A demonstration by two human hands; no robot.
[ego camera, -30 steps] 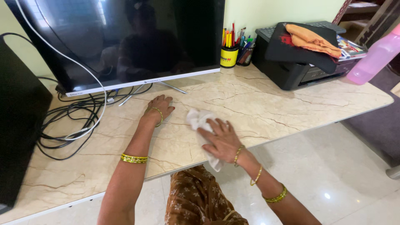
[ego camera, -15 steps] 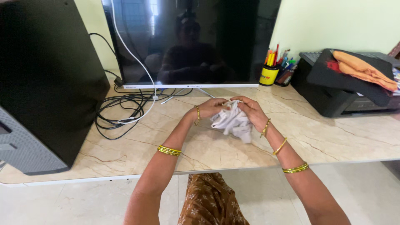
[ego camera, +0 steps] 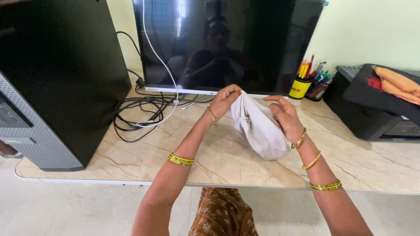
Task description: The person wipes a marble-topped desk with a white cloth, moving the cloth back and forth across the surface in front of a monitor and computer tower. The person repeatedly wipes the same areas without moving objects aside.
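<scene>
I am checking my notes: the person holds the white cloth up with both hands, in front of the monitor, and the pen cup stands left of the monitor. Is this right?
Not quite. In the head view the pen cup stands right of the monitor, not left. The rest holds: left hand and right hand hold the white cloth up.

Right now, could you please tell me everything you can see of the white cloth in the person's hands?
The white cloth looks like soft, plain cotton, creased and bunched. It is lifted clear of the marble desk in front of the dark monitor. The left hand pinches its top corner, and the right hand grips its right side. The lower part sags in a rounded pouch. No stains are visible.
</scene>
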